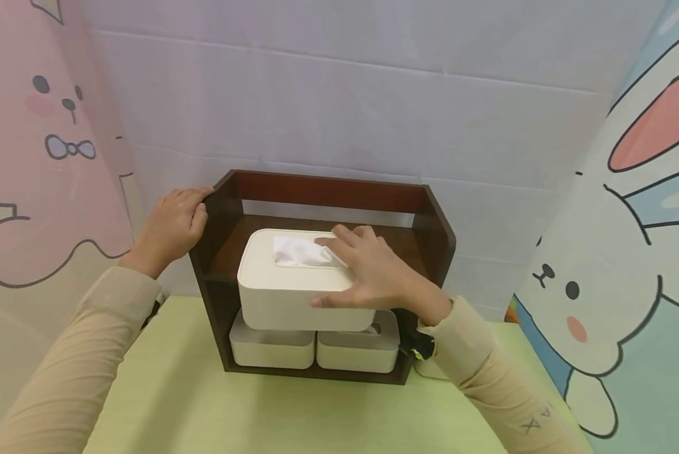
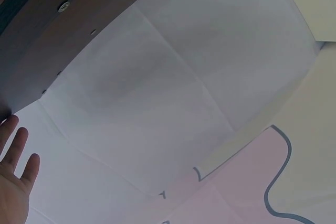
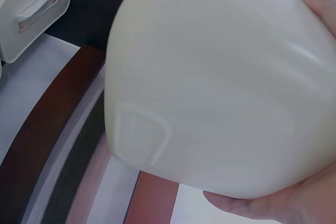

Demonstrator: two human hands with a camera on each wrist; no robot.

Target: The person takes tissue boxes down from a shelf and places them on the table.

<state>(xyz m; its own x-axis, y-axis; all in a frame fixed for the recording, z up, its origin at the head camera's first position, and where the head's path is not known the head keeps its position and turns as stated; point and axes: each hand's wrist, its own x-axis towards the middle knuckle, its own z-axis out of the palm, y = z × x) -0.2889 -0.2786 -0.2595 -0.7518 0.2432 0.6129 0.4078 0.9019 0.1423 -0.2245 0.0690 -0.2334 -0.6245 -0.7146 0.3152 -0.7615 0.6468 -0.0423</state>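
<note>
Crosswise, long tissue box (image 1: 282, 306), top upward

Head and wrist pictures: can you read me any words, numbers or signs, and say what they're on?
"X", or what looks like it: right sleeve.
Mark beside it: too unclear to read.
Round metal fitting on the shelf: too small to read.
Tissue box: none visible.

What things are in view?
Tissue box: one, cream, before shelf
Tissue: one, white, in that box
Lower boxes: two, whitish, inside shelf
Half-hidden object: one, pale, right of shelf
Shelf: one, dark brown, on table
Table: one, light green, below
Cloth: one, white, behind
Cartoon animal: one, pink, left
Cartoon rabbit: one, white, right
Wrist gear: two, dark, beside sleeves
Sleeves: two, beige, forearms
Left hand: one, bare, touching shelf
Right hand: one, bare, gripping tissue box
</note>
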